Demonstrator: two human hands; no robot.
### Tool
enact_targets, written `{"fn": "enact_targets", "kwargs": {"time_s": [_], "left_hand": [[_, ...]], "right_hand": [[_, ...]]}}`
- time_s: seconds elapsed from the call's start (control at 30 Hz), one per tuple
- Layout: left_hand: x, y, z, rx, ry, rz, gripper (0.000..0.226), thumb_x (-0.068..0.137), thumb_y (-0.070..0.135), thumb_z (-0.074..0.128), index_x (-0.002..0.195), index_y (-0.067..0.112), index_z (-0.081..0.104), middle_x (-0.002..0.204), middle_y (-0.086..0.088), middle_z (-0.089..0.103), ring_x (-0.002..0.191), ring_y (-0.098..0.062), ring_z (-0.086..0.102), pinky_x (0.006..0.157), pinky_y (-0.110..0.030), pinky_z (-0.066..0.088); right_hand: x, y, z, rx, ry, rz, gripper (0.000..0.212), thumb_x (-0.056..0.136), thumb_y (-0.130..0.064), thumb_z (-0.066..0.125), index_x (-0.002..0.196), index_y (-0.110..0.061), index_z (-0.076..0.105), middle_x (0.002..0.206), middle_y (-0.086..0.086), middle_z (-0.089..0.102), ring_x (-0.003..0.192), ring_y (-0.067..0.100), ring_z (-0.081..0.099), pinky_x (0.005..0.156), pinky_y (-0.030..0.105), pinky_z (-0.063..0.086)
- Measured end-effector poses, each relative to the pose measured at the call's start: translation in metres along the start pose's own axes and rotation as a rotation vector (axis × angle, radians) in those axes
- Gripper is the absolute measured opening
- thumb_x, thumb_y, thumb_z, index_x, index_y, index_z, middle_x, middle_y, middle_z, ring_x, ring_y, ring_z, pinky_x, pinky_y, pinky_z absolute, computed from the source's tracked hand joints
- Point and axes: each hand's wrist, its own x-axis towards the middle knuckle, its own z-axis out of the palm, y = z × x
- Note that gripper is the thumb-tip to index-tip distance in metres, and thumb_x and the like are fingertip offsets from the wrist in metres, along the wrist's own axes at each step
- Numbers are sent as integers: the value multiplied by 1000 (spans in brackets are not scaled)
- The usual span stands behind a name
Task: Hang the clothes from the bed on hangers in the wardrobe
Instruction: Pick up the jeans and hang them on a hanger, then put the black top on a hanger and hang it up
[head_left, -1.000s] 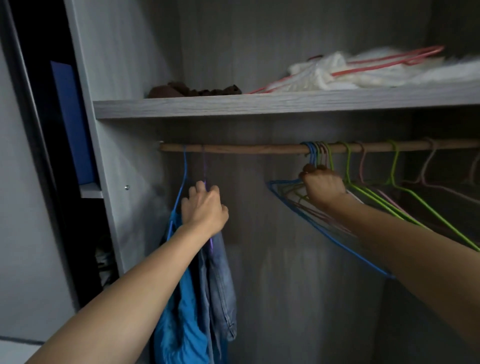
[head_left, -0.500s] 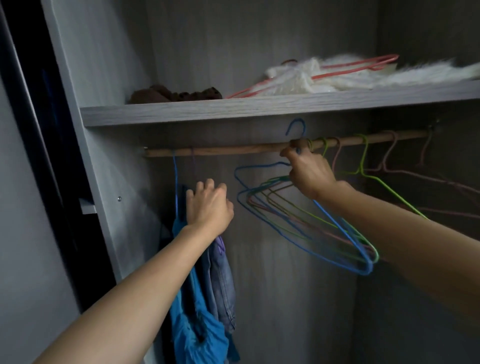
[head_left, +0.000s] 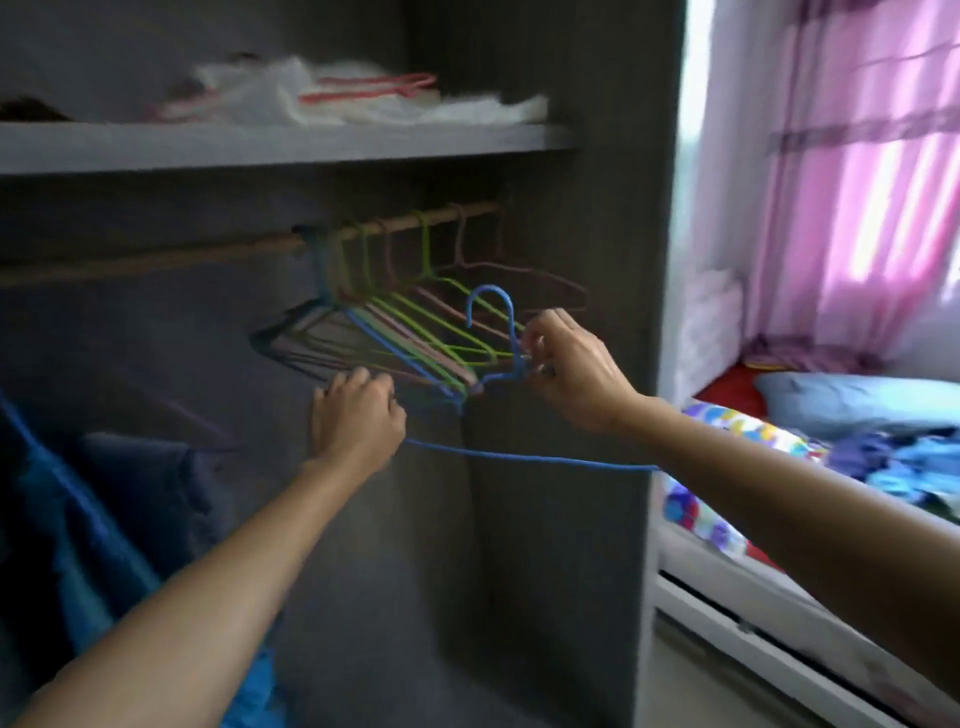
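Observation:
My right hand (head_left: 569, 369) pinches the neck of a blue wire hanger (head_left: 519, 458), which is off the wooden rail (head_left: 156, 262) and held in front of the wardrobe's right side. My left hand (head_left: 358, 415) is curled around the lower ends of several coloured hangers (head_left: 410, 322) still hooked on the rail. Blue and dark clothes (head_left: 93, 499) hang at the left of the wardrobe. More clothes (head_left: 904, 462) lie in a heap on the bed (head_left: 727, 525) at the right.
A shelf (head_left: 291, 148) above the rail carries white fabric and a pink hanger (head_left: 363, 91). The wardrobe's side panel (head_left: 613, 312) stands between the rail and the bed. A blue pillow (head_left: 857, 397) and pink curtains (head_left: 857, 156) are behind the bed.
My right hand has lifted the blue hanger off the rail and drawn it right and toward me. My left hand left the hanging clothes and moved to the bunch of hangers. My view swung right.

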Motion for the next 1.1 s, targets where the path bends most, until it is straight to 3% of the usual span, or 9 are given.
{"fn": "enact_targets", "kwargs": {"time_s": [0.13,0.27,0.37,0.5,0.63,0.77,0.9,1.1], "left_hand": [[-6,106,21,-168,-61,128,15,84,22,57,93,13,65,100,-13,62,98,-35,57,80,-40,44],[-23,234,47,-250,-178,262,17,92,26,51,99,16,62,104,-7,61,96,-28,59,77,-36,45],[-47,342,66,-321,-321,327,19,92,27,48,98,16,63,106,-8,64,95,-29,61,78,-34,49],[-89,470,87,-379,-475,424,20,87,29,51,101,21,64,111,-8,65,101,-30,60,78,-32,46],[-117,571,99,-430,-593,535,19,86,32,53,100,24,64,111,-5,67,104,-27,60,80,-32,46],[-124,655,120,-439,-652,649,19,86,35,53,98,25,64,108,-2,67,101,-25,60,76,-32,46],[-121,734,153,-433,-711,764,7,89,34,53,88,29,56,102,-2,66,97,-26,61,73,-32,47],[-97,858,234,-466,-864,867,13,87,37,51,82,26,55,88,-1,64,82,-21,60,65,-32,44]], "right_hand": [[-62,71,-83,-39,-160,342,58,72,-21,69,127,-21,52,94,-1,67,83,23,64,77,35,52],[-145,147,-175,-167,-184,623,28,77,-15,68,105,-18,71,79,-2,65,72,15,58,65,24,42],[-214,202,-246,-278,-168,782,11,80,-13,64,86,-14,73,69,3,64,73,20,65,61,25,41],[-301,257,-337,-367,-124,986,14,86,-18,62,86,-10,73,74,8,70,70,19,62,58,21,42],[-376,308,-403,-332,-48,1203,17,82,-24,66,84,-8,72,79,7,71,77,22,66,67,28,51],[-433,353,-447,-300,60,1378,10,77,-18,66,74,-9,67,70,6,66,65,20,60,57,26,44],[-474,405,-473,-238,113,1519,24,79,-14,66,55,-12,63,54,1,61,53,16,54,52,27,41],[-504,496,-520,-198,198,1648,25,83,-13,64,58,-9,61,46,0,50,39,11,41,41,20,30]]}}
